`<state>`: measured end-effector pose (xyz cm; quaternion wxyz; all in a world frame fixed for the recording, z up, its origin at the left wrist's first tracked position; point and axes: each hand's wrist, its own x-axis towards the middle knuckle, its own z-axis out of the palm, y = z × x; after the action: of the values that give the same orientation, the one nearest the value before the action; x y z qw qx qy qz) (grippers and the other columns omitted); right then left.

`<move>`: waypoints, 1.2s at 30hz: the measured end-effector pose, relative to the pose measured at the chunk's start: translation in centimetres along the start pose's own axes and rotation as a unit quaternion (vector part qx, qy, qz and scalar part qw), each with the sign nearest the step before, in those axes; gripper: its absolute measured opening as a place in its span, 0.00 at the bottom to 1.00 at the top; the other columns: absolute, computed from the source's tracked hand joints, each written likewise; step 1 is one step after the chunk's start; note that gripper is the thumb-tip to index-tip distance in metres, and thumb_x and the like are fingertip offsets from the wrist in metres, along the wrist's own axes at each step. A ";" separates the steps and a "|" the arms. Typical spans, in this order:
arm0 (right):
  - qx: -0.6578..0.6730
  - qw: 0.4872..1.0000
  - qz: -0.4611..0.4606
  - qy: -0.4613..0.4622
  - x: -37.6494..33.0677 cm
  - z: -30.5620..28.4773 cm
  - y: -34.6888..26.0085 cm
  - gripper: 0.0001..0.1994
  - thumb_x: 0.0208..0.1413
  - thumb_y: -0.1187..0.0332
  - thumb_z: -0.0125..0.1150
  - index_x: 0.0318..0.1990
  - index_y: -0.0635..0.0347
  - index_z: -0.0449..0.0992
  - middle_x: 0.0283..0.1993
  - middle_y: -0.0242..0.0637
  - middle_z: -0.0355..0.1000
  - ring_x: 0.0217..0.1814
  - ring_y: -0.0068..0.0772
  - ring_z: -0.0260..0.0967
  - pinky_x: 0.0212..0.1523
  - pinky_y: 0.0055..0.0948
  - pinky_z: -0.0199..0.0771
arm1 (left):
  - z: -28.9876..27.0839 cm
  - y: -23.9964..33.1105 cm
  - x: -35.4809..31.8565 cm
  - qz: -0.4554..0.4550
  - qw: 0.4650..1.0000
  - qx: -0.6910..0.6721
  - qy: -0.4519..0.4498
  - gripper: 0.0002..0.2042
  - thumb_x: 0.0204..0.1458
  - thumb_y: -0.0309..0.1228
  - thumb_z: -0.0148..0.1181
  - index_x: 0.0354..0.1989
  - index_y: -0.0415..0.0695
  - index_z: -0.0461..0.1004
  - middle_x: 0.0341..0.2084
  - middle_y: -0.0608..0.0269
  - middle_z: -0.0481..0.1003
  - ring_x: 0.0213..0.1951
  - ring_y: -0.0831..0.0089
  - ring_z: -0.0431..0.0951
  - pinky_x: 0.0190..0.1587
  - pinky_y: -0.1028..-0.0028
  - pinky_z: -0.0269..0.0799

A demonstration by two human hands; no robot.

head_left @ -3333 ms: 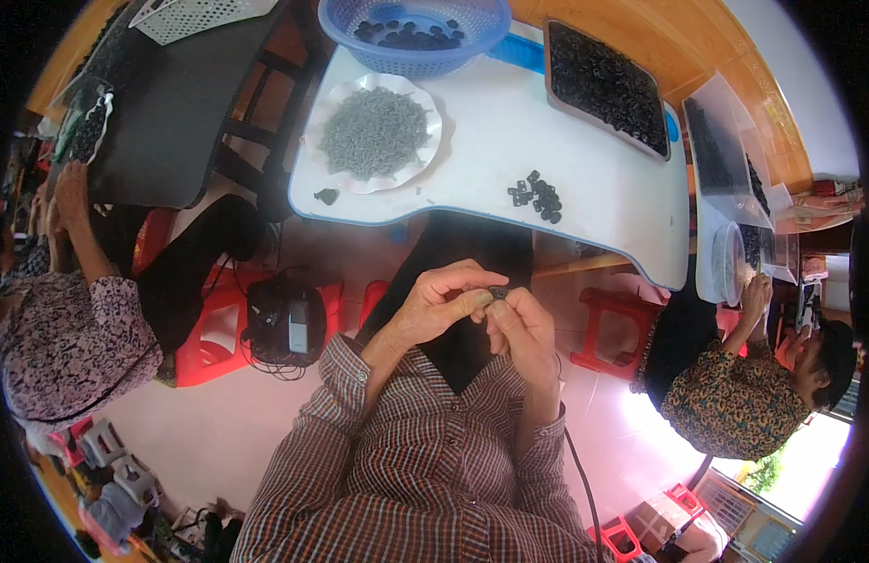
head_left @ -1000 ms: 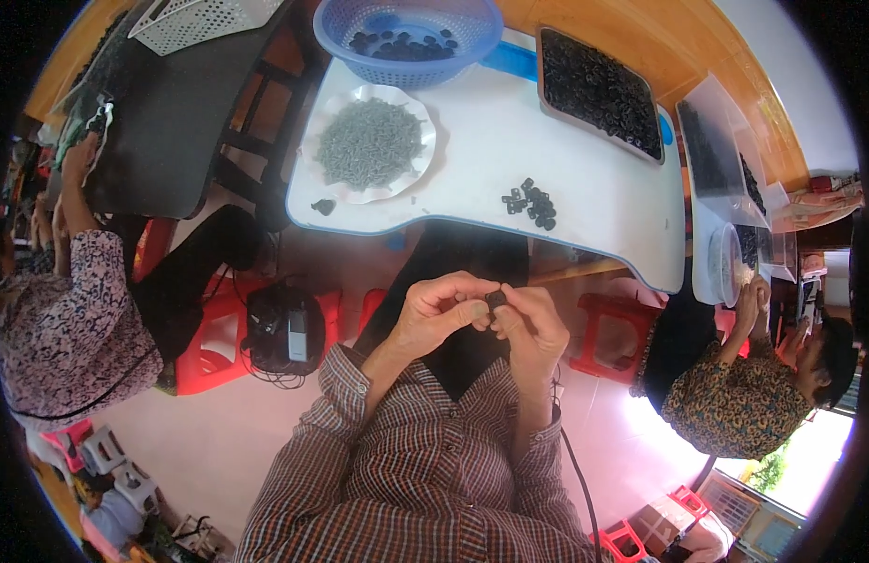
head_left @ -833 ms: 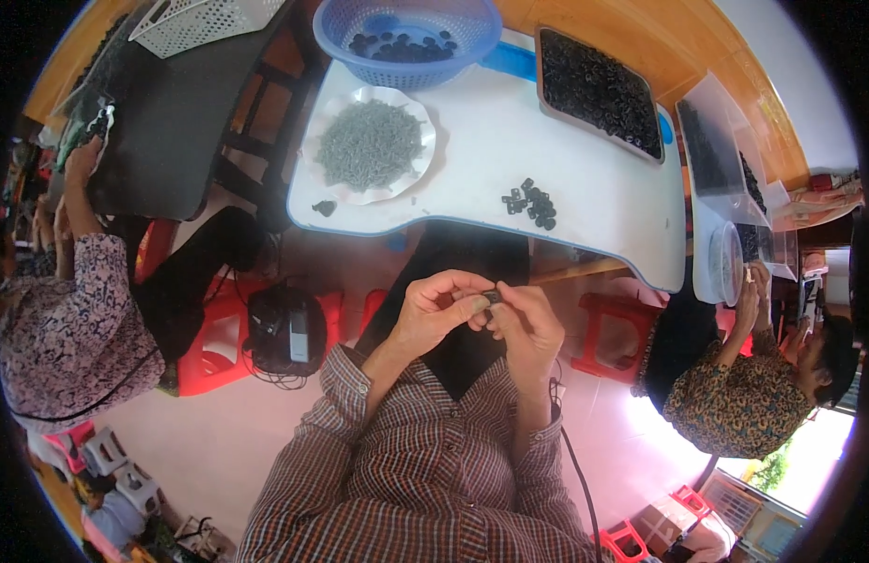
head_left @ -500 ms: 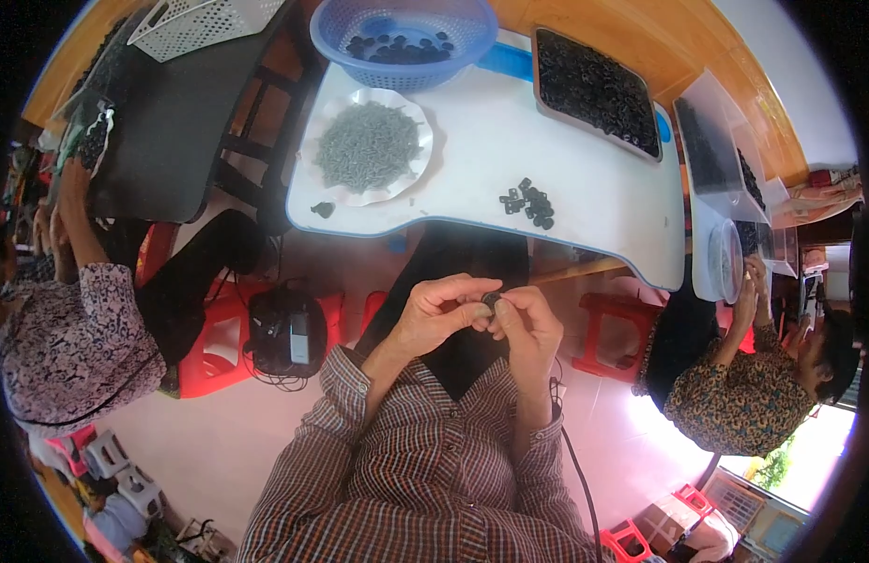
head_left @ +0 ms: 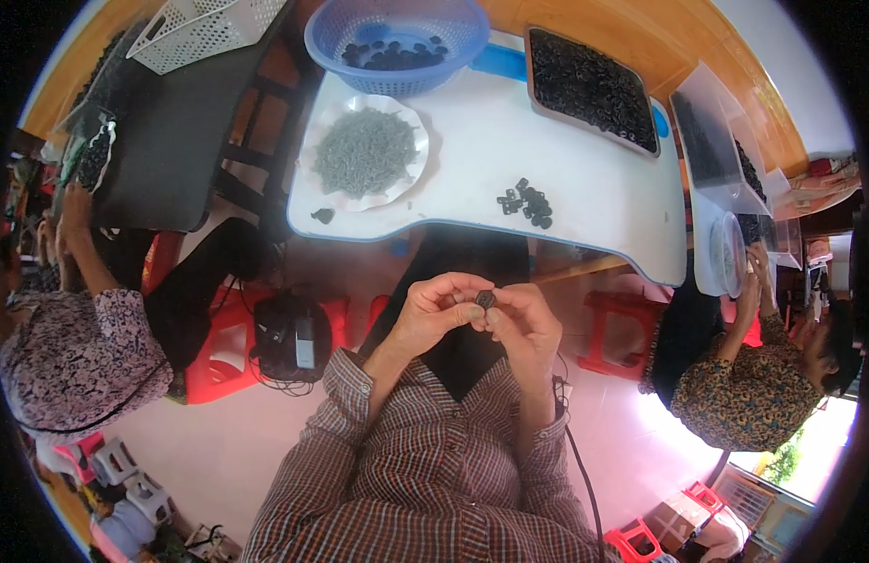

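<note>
My left hand (head_left: 433,314) and my right hand (head_left: 525,324) meet in front of my chest, below the near edge of the white table (head_left: 472,150). Between the fingertips of both hands sits a small dark round part (head_left: 485,299). On the table above lies a small heap of similar dark parts (head_left: 528,202). A white plate of thin grey pieces (head_left: 367,150) stands to the left of it, with one stray dark lump (head_left: 323,216) near the table's edge.
A blue basket (head_left: 397,38) and a dark tray (head_left: 589,86), both with dark parts, stand at the table's far side. Two other people sit at left (head_left: 73,328) and right (head_left: 744,385). Red stools (head_left: 223,357) and a black device on the floor flank my knees.
Both hands have stayed close together in front of my chest, fingers shifting slightly on the small dark part. The person at left has moved an arm.
</note>
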<state>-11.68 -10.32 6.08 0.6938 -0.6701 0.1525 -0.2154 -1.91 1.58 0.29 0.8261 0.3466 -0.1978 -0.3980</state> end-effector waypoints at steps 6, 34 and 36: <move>-0.012 1.000 -0.015 -0.013 0.0 -0.3 0.2 0.10 0.54 0.82 0.58 0.44 0.68 0.73 0.41 0.36 0.67 0.34 0.21 0.71 0.32 0.16 0.71 | 0.0 -0.2 0.2 0.007 1.000 -0.001 -0.005 0.15 0.53 0.19 0.58 0.50 0.34 0.71 0.35 0.60 0.77 0.34 0.76 0.78 0.38 0.78 0.76; -0.018 1.000 -0.016 0.002 -0.1 -1.4 1.1 0.05 0.56 0.79 0.58 0.40 0.68 0.73 0.38 0.34 0.68 0.30 0.17 0.69 0.28 0.14 0.69 | 0.9 -0.9 0.6 -0.007 1.000 0.008 0.020 0.15 0.52 0.19 0.60 0.49 0.35 0.72 0.33 0.61 0.77 0.33 0.78 0.77 0.38 0.78 0.76; -0.025 1.000 -0.014 0.003 -0.1 -1.4 1.1 0.04 0.56 0.79 0.58 0.39 0.68 0.73 0.38 0.34 0.67 0.30 0.16 0.68 0.27 0.14 0.69 | 0.8 -0.8 0.6 -0.005 0.999 0.028 0.023 0.15 0.52 0.19 0.60 0.49 0.35 0.72 0.31 0.62 0.77 0.32 0.79 0.77 0.38 0.79 0.75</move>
<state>-12.39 -11.49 4.88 0.6732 -0.6885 0.1505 -0.2238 -2.51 0.40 0.28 0.8183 0.3799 -0.1878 -0.3883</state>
